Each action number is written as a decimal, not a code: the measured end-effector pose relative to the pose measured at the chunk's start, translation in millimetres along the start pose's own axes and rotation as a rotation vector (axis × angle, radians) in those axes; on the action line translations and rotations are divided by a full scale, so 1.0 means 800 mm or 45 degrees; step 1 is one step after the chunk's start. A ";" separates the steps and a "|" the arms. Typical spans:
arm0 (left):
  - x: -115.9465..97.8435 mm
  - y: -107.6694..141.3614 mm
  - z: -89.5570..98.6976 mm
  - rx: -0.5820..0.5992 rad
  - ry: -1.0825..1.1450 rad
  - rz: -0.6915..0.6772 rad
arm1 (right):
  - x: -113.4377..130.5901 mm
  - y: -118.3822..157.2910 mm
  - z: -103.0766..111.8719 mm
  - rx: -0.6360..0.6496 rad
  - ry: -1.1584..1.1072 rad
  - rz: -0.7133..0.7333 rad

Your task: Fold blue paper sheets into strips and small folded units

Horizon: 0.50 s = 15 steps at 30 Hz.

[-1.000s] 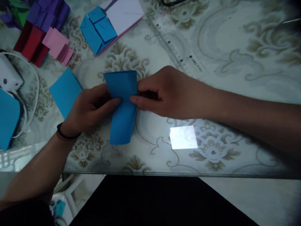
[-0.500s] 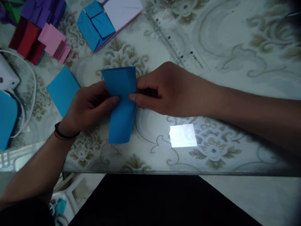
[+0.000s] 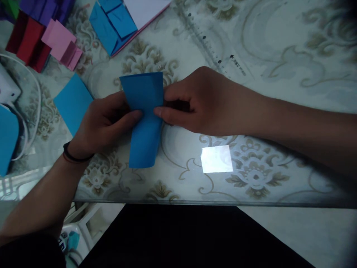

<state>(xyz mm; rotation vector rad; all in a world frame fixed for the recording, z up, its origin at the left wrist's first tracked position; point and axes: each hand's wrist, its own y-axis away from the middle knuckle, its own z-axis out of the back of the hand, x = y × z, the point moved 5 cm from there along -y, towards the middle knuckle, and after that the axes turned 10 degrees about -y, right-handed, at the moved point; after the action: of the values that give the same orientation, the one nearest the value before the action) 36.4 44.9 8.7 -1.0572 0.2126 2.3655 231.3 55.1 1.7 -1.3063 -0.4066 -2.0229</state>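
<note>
A strip of folded blue paper [image 3: 145, 130] is held up over the table, long side upright in view. My left hand [image 3: 107, 121] grips its left edge, thumb on the front face and fingers hidden behind. On the opposite edge my right hand [image 3: 192, 104] pinches the paper between thumb and fingers. The two thumbs are close together at mid-height, where the paper bends slightly. Partly behind my left wrist, a flat blue paper sheet [image 3: 73, 104] lies on the table.
Folded paper pieces lie at the upper left: purple [image 3: 47, 11], red [image 3: 28, 41], pink [image 3: 63, 44] and blue [image 3: 114, 24]. A clear ruler [image 3: 212, 48] rests beyond my right hand. A white device [image 3: 8, 83] with a cable is at the left. The table edge [image 3: 195, 203] runs near my body.
The view has shifted slightly, so the things on the table sit a little higher. Both hands keep the same hold on the blue paper.
</note>
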 end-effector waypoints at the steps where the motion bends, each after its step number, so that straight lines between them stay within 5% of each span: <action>1: 0.001 0.001 0.000 0.002 -0.010 0.007 | 0.001 0.000 0.000 0.000 -0.002 0.002; 15: 0.001 0.001 -0.001 -0.022 -0.056 -0.015 | 0.008 0.001 0.002 0.008 0.075 -0.020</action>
<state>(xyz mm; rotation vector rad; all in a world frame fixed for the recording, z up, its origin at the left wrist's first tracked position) 36.3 44.5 8.0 -1.0101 0.1697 2.3817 231.1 52.7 8.1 -1.2404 -0.3971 -2.0661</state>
